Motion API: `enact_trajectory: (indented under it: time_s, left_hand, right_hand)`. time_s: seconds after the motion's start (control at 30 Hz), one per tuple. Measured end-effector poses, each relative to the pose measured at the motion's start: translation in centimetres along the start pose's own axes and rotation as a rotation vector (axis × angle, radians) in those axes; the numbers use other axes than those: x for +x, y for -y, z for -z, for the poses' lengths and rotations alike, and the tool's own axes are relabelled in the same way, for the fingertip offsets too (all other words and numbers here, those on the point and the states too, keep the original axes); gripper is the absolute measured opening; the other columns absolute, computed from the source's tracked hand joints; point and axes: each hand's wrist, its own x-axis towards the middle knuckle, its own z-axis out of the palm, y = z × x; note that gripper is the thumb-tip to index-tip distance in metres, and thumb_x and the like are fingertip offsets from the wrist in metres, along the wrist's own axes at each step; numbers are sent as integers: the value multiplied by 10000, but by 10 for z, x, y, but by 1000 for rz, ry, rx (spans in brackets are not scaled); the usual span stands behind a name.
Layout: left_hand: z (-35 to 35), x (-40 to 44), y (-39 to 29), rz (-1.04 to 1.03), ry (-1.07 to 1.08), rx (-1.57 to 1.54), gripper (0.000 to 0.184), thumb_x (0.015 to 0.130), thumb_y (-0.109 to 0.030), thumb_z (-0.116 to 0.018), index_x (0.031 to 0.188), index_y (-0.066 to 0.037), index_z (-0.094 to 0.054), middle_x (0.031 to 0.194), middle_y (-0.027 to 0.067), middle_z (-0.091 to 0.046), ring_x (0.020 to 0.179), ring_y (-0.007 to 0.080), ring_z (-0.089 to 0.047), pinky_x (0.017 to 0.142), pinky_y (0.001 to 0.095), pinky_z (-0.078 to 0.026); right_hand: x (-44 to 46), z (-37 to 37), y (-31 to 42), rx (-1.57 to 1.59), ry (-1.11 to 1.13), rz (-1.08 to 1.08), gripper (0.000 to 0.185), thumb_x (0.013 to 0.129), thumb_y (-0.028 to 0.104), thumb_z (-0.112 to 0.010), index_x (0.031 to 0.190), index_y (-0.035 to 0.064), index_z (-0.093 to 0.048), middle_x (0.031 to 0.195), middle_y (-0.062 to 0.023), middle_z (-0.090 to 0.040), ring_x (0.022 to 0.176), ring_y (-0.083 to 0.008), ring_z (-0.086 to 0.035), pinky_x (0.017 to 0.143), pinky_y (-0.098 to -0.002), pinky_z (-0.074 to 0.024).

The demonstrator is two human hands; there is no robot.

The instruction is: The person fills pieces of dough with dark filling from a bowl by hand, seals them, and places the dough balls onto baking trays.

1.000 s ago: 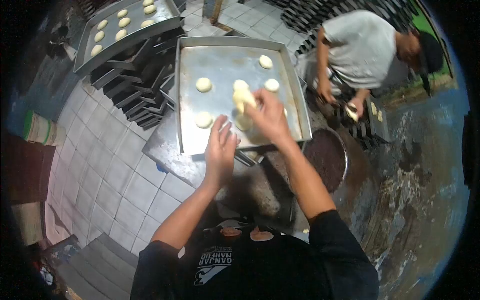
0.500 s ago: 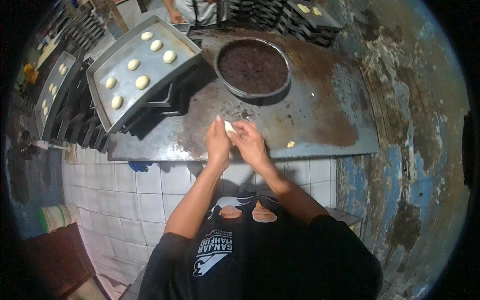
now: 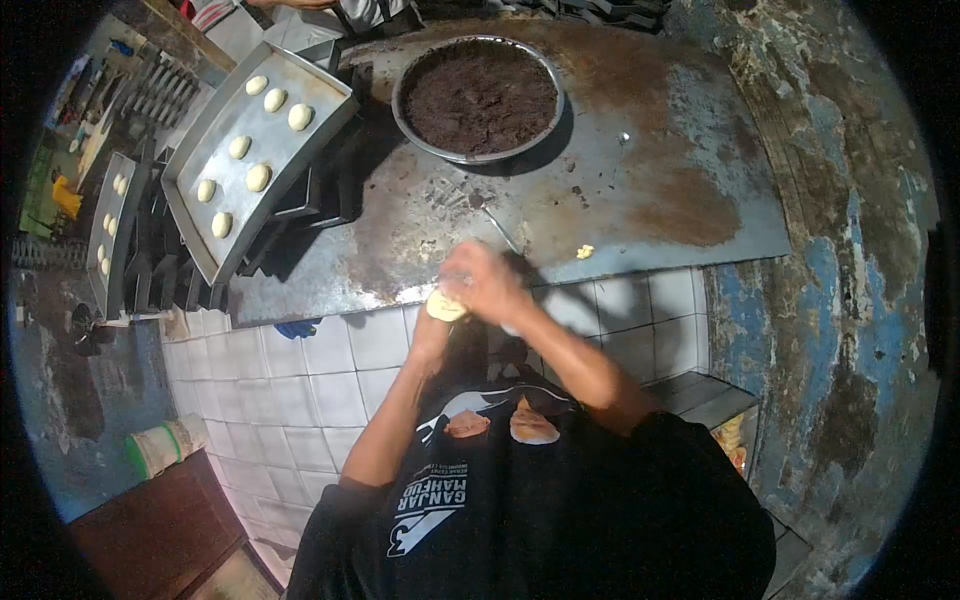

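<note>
My left hand [image 3: 432, 332] holds a round, pale yellow piece of dough [image 3: 446, 306] in front of the table's near edge, fingers curled beneath it. Just above and to the right, my right hand [image 3: 484, 282] is smeared by motion, so its fingers cannot be read. Beyond the hands, a thin metal tool [image 3: 502, 230] lies on the table, a dark lump at its far end. A round metal basin [image 3: 480, 158] filled with dark brown crumbly filling [image 3: 482, 98] stands farther back.
At left, a metal tray [image 3: 195, 240] with several dough balls [image 3: 258, 178] rests on stacked trays. Another tray [image 3: 100, 245] with dough stands farther left. Yellow scraps [image 3: 585, 252] lie near the table's edge [image 3: 650, 272]. A person's arm [image 3: 300, 3] shows at the top.
The dough has gone from between both hands' fingers to my left hand, and now shows as a flatter round. My right hand is above it. The view has shifted, and the thin tool shows.
</note>
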Motion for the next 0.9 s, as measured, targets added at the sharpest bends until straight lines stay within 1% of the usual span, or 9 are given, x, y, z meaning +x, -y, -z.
enact_trajectory:
  time_s: [0.03,0.1,0.23,0.33,0.43,0.47,0.57,0.77,0.9]
  left_hand:
    - [6,7,-4,-37,11,2,392,928,-47,-614,1319,-30,-595,1155,63,-675,1040,155,-631,901,290,-500]
    - [15,25,-21,-116,36,2,423,921,-36,-615,1343,-54,-582,1170,56,-670,1058,150,-628,924,281,-491]
    - [20,51,-73,-142,62,-47,611,781,75,-712,1355,-55,-546,1206,22,-637,1102,134,-601,993,285,-457]
    - [36,83,-100,-122,126,-41,575,772,68,-739,1311,-60,-582,1185,29,-646,1087,133,-603,972,273,-466]
    - [44,108,-128,-183,88,87,507,801,42,-750,1274,-66,-606,1174,30,-652,1072,126,-614,972,269,-472]
    - [45,114,-137,-192,79,121,504,807,36,-752,1276,-72,-605,1171,28,-651,1070,124,-615,971,269,-474]
    - [47,142,-153,-223,101,128,572,811,33,-764,1331,-101,-569,1174,25,-651,1086,116,-614,974,269,-478]
    - [54,187,-167,-264,87,175,580,808,30,-777,1332,-71,-551,1188,44,-664,1087,120,-623,966,269,-487]
    - [66,201,-169,-264,53,233,479,822,8,-776,1261,-54,-594,1148,62,-692,1047,120,-645,930,273,-509]
  right_hand:
    - [20,4,-20,181,4,-181,95,856,134,-635,883,128,-727,1027,-129,-667,1060,-335,-595,1017,-447,-448]
    - [52,8,-81,-379,38,-346,157,918,143,-608,1022,79,-706,1067,-134,-666,1079,-328,-604,960,-444,-489]
    - [59,-28,-180,-889,-24,-35,247,912,76,-566,1135,-13,-624,1124,-226,-643,924,-416,-651,844,-504,-528]
    - [86,-22,-121,-568,302,-433,122,867,27,-566,947,-4,-654,983,-231,-662,869,-352,-659,782,-485,-544]
    - [105,17,-109,-455,119,-9,172,935,120,-528,982,14,-654,882,-237,-679,831,-381,-701,733,-505,-570]
    - [130,54,-58,-522,248,-223,152,936,133,-537,929,28,-648,787,-211,-657,773,-358,-715,637,-470,-577]
    - [177,89,-41,-926,47,42,149,908,96,-559,874,29,-688,700,-138,-663,585,-323,-674,511,-415,-551]
    - [251,78,-62,-913,597,-349,189,832,139,-604,890,20,-740,876,-240,-709,780,-354,-716,699,-474,-573]
    - [276,89,-65,-472,647,-449,252,871,197,-647,997,6,-754,842,-165,-722,748,-247,-706,686,-380,-548]
